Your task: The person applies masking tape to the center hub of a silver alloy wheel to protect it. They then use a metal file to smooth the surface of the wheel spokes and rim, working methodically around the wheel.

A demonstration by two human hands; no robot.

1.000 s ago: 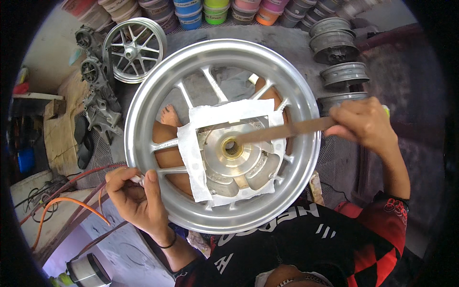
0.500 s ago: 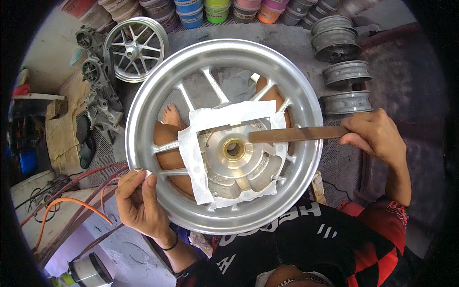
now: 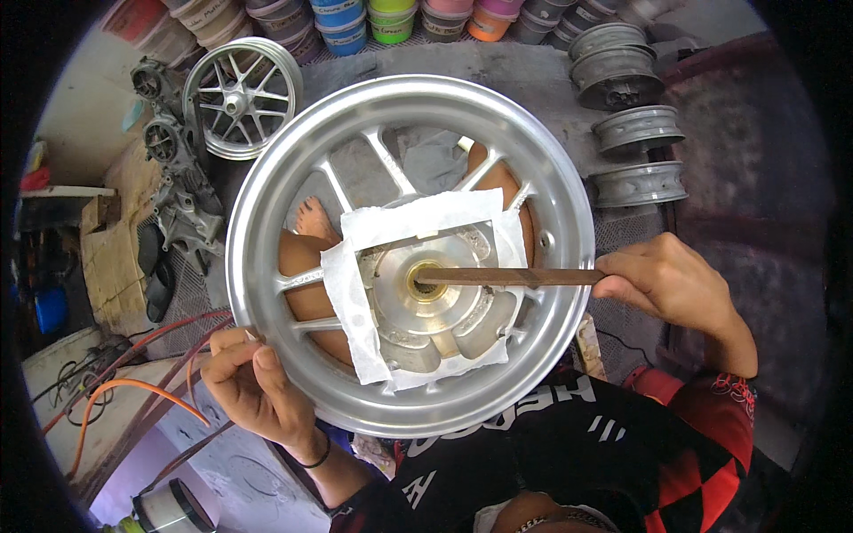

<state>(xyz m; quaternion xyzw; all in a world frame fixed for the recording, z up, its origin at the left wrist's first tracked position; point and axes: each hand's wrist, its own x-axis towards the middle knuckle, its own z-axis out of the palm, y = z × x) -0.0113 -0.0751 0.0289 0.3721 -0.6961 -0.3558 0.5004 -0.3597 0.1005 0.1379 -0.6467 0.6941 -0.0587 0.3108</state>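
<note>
A large silver motorcycle wheel rim [image 3: 533,142] lies over my legs. White masking paper [image 3: 351,329] sits around its hub [image 3: 400,302], and a brass-coloured ring [image 3: 413,277] lines the centre hole. My right hand [image 3: 680,284] is closed on the end of a long flat brown bar [image 3: 524,277] that looks like an old file. It reaches across the paper, its tip over the hub's centre. At the rim's lower left, my left hand [image 3: 258,386] pinches a small white scrap [image 3: 251,336], perhaps paper, between thumb and finger.
Another silver wheel [image 3: 244,98] stands at the far left beside grey engine casings [image 3: 182,186]. Several bare rims [image 3: 640,182] are stacked at the far right. Coloured tubs [image 3: 391,22] line the back. Red and orange hoses [image 3: 133,384] run along the left.
My right hand has moved down and left, taking the bar's tip from beside the hub to over its centre hole. The left hand has shifted slightly down and left.
</note>
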